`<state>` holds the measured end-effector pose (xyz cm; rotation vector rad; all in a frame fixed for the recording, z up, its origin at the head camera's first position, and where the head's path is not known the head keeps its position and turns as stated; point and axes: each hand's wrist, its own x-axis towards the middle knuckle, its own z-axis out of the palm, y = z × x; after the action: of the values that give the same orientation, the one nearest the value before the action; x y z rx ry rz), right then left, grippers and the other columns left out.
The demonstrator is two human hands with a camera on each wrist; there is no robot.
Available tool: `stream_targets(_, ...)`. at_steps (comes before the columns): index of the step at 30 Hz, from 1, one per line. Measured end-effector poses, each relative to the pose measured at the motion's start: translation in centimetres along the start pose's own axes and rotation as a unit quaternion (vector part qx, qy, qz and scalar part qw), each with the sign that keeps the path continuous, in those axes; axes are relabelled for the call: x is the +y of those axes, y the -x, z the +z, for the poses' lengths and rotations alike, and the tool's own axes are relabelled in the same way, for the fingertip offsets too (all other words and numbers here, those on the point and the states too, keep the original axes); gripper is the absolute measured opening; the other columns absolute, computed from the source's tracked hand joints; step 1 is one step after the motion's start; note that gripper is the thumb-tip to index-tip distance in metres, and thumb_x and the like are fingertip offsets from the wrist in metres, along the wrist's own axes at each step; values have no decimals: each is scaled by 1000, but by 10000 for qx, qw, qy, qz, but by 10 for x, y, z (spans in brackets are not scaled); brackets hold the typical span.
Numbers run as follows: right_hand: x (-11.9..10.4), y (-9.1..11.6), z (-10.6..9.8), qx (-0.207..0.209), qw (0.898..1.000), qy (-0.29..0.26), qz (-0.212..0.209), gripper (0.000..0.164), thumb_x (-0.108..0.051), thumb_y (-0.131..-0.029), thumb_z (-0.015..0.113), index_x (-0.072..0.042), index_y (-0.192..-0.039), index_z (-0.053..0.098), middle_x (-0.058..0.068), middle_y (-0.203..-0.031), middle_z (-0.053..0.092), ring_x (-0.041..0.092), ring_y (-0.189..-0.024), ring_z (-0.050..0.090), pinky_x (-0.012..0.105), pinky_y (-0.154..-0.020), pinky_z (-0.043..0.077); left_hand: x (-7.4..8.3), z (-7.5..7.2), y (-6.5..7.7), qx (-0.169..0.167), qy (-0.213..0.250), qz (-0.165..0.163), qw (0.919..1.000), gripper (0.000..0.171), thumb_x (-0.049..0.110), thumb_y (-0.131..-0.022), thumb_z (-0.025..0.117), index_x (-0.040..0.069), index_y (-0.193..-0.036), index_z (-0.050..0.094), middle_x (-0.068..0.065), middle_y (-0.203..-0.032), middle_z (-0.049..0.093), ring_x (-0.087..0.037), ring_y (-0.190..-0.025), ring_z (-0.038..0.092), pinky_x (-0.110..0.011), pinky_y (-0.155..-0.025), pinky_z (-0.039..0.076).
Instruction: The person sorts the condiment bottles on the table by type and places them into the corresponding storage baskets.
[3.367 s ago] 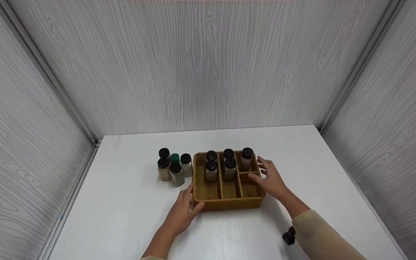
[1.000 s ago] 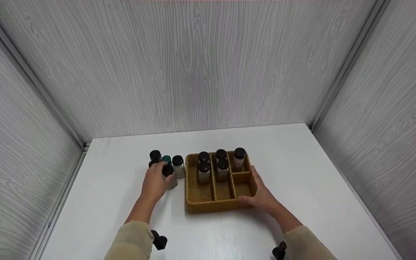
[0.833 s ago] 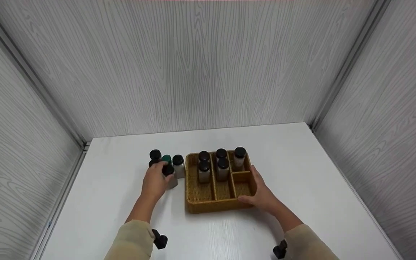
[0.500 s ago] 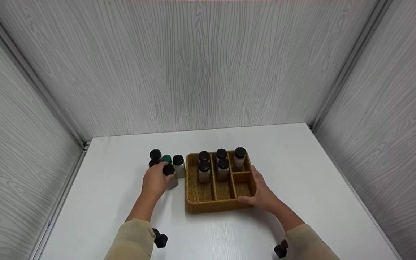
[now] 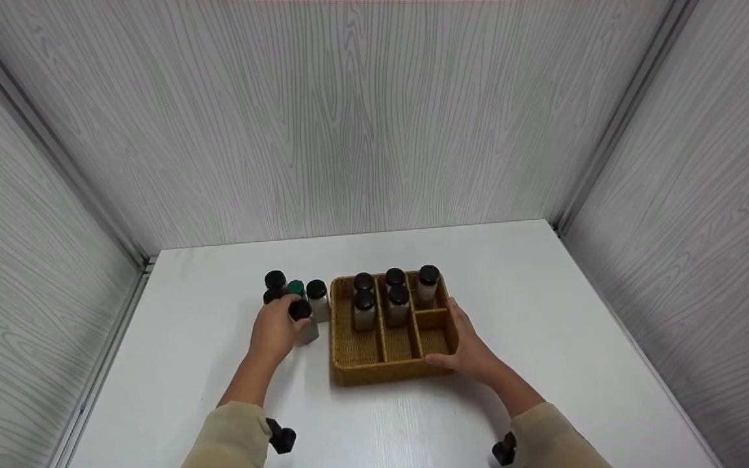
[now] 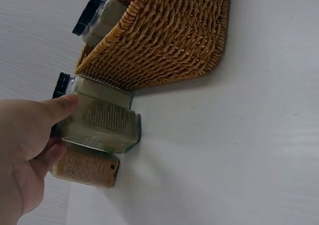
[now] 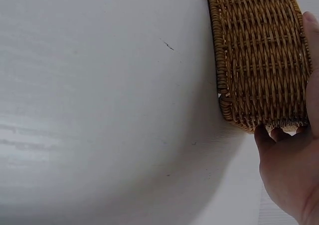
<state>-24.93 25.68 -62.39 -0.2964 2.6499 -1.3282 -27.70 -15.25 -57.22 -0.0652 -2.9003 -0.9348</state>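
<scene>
**Left hand (image 5: 272, 330) on a bottle (image 5: 308, 332), basket (image 5: 387, 373) just to the right**

So the left grip is nearly closed, thumb and fingers pinching the bottle up near its black cap; long axis is roughly vertical, though I can't tell if the base touches the table (image 5: 517, 273); left is obviously the nearer hand. The basket's left wall stands between that bottle and the compartments; a pale bottle (image 5: 318, 307) is just beside that wall, further back, and a green-capped bottle (image 5: 295, 286) sits right behind the grip, so it's tight there. Right hand (image 5: 475, 356) is spread wide round the basket's front right corner, thumb on the front rim, fingers against the side; black-capped bottles (image 5: 364, 318) fill the back of all three columns; wicker floor shows at the front of each.
</scene>
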Motion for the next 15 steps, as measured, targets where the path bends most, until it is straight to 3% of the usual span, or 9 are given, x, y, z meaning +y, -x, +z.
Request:
stream_targets(6, 0, 1, 2, 32, 10000, -9, -2, 137, -49, -84, 93, -22, -176, -4, 15, -185, 0, 46, -170, 9, 68, -135, 20, -1, -2, 8, -142, 517, -109, 9985, 58, 18, -96, 84, 1, -147, 62, -27, -148, 64, -46, -142, 59, -58, -118, 51)
stream_targets(15, 1, 0, 2, 51, 9999, -17, -102, 136, -49, -84, 93, -21, -176, -4, 17, -184, 0, 46, -170, 8, 68, -135, 18, 4, -11, 16, 9, 1279, -255, 9915, 58, 19, -95, 85, 4, -146, 62, -22, -145, 66, -39, -138, 64, -54, -116, 54)
